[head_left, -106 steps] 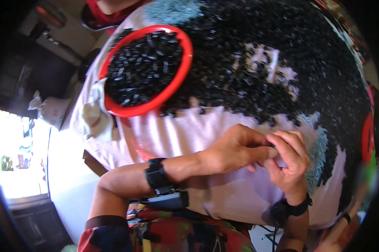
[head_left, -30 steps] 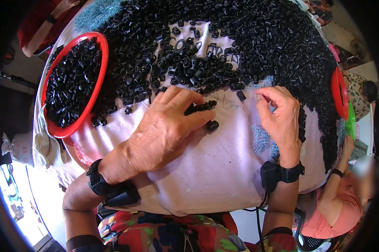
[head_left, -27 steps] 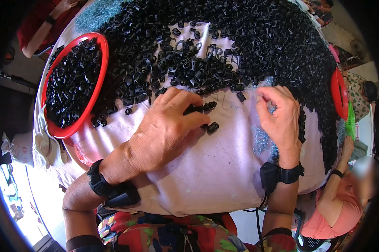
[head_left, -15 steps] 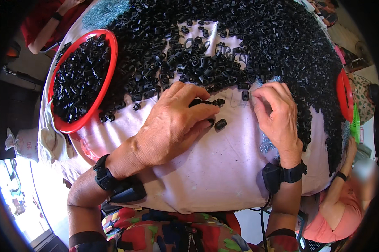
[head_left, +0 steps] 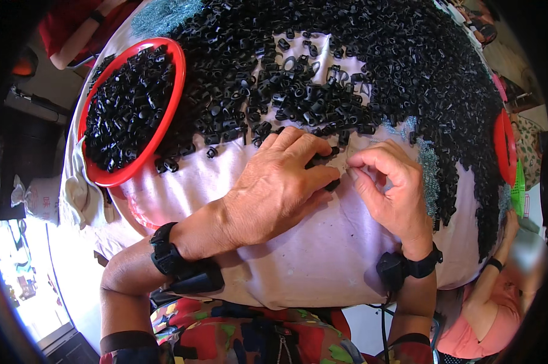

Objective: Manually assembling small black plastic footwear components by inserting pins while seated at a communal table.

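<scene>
My left hand (head_left: 280, 188) is curled over the cloth, with a small black plastic piece (head_left: 321, 160) between its fingers and thumb. Another black piece (head_left: 333, 185) shows at the thumb's lower side, partly hidden by the hand. Just to the right, my right hand (head_left: 390, 188) pinches thumb and forefinger together. Whatever is in that pinch is too small to make out. Its tips are close to the black pieces but apart from the left fingers. Beyond both hands spreads a heap of similar black plastic pieces (head_left: 322, 100).
A red basin (head_left: 178, 91) full of black pieces stands on the pale cloth (head_left: 298, 261) at left. Blue-grey piles of tiny bits lie beside my right hand (head_left: 429, 173) and at the far left (head_left: 168, 18). At right are a red container (head_left: 503, 145), a green basket (head_left: 518, 189) and a person (head_left: 486, 309).
My right hand has come left toward the left hand and closed into a pinch. The loose black piece now sits against my left thumb. The whole view has shifted slightly.
</scene>
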Demonstrator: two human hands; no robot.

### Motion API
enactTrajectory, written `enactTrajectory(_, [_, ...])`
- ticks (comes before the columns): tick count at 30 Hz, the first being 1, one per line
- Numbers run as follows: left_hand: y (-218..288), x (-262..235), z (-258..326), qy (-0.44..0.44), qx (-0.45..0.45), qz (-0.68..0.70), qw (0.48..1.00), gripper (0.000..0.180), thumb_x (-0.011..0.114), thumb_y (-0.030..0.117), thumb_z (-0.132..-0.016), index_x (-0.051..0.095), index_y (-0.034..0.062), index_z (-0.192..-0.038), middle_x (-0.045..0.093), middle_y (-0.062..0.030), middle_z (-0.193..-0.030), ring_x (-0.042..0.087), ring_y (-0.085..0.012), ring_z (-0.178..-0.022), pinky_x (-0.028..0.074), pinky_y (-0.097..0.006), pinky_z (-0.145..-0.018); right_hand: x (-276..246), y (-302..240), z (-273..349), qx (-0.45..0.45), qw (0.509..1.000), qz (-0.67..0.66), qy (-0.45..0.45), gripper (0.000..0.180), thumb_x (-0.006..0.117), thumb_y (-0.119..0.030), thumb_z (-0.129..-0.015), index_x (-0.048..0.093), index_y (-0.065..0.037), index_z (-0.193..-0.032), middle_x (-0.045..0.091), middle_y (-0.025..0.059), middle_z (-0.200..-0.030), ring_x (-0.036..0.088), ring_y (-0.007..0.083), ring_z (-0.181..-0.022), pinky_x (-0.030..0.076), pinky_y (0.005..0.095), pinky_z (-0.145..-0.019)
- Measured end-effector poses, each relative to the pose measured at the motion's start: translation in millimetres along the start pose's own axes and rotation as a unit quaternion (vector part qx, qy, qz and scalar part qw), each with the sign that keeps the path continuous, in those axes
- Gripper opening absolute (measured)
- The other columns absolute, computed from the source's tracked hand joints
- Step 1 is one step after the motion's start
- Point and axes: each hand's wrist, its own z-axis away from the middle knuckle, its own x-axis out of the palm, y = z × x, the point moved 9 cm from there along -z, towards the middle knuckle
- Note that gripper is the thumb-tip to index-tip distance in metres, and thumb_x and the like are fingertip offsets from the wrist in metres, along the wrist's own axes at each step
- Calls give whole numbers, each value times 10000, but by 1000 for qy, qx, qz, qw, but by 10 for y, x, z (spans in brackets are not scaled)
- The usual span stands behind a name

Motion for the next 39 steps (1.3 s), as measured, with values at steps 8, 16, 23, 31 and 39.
enactTrajectory(8, [-10, 19, 3, 10, -5, 1, 1000, 289, 823, 137, -779, 751, 68, -1051, 634, -159, -1216, 592, -351, -1100, 502, -454, -956, 73, -11, 8, -22, 1000, -4, -14, 135, 719, 49, -837, 708, -27, -947, 671, 70, -835, 618, 206, -688, 467, 310, -570])
enactTrajectory(16, [-79, -24, 19, 27, -8, 38, 999, 274, 812, 66, -770, 738, 64, -1034, 639, -157, -1226, 594, -356, -1105, 502, -445, -945, 70, -4, 15, -3, 1000, -24, -9, 161, 731, 29, -841, 731, -35, -989, 674, 47, -828, 596, 145, -646, 451, 273, -542])
enactTrajectory(23, [-125, -82, 22, 23, -24, 98, 995, 281, 796, 26, -779, 717, 39, -1048, 687, -128, -1103, 630, -337, -1030, 506, -430, -921, 37, -27, 35, -15, 999, -48, 5, 159, 747, 0, -852, 748, -55, -1001, 681, 22, -844, 582, 99, -651, 434, 243, -530])
enactTrajectory(31, [-305, 38, 144, 0, -202, 313, 928, 289, 716, 3, -940, 711, 9, -1229, 710, -72, -1080, 693, -151, -960, 558, -274, -815, -11, -182, 42, -59, 995, -63, 49, 179, 761, 34, -840, 757, -54, -995, 722, 25, -873, 570, 97, -648, 437, 235, -534])
enactTrajectory(39, [-408, 227, 224, -17, -297, 472, 830, 277, 677, 50, -1010, 692, -8, -1280, 742, -36, -1042, 680, -58, -914, 549, -209, -762, -22, -325, 49, -130, 989, -5, 66, 250, 778, 82, -767, 748, -40, -984, 735, 75, -862, 622, 218, -675, 495, 298, -613])
